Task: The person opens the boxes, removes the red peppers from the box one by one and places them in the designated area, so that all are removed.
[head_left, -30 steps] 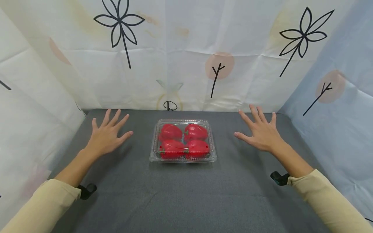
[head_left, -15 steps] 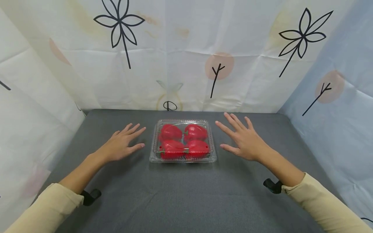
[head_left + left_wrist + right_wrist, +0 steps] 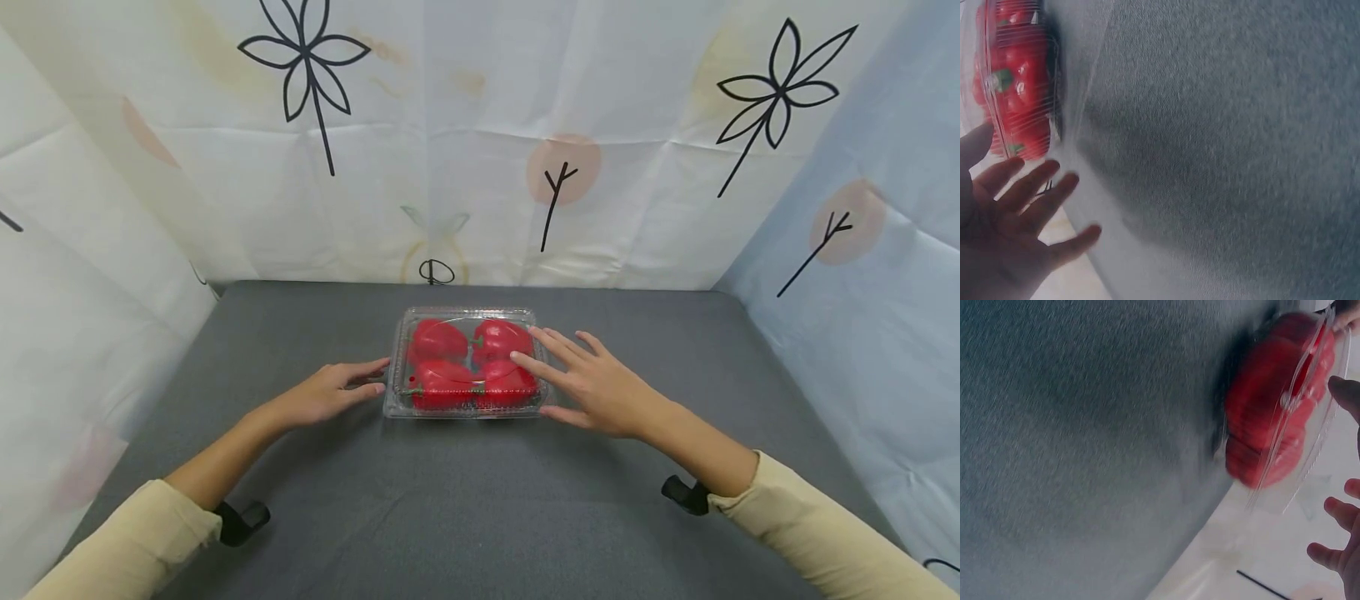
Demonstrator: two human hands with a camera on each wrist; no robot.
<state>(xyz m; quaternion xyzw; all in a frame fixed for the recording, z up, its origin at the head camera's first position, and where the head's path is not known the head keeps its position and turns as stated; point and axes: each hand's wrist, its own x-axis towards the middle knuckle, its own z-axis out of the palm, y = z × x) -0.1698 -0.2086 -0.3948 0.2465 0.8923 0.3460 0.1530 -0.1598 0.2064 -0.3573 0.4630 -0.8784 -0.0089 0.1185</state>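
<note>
A clear plastic clamshell box [image 3: 468, 415] with a lid sits on the grey tabletop, several red bell peppers [image 3: 442, 385] visible inside it. At its left edge is my left hand [image 3: 326, 394], fingers extended toward the box's side; whether the fingertips touch it I cannot tell. My right hand [image 3: 600, 387] hovers at the box's right side, fingers spread, the index finger overlapping the right part of the lid in the head view. In the left wrist view the left hand [image 3: 1019, 219] has its fingers loosely spread beside the box. The right wrist view shows the right fingers [image 3: 1342, 512] apart.
Grey cloth [image 3: 465, 517] covers the table. White patterned curtains [image 3: 480, 100] hang behind and on both sides. A dark strap mount [image 3: 243, 523] sits at the left wrist, another mount [image 3: 684, 495] at the right.
Both hands have moved inward and toward me from wide apart, reaching the two sides of the box. The box has stayed in place.
</note>
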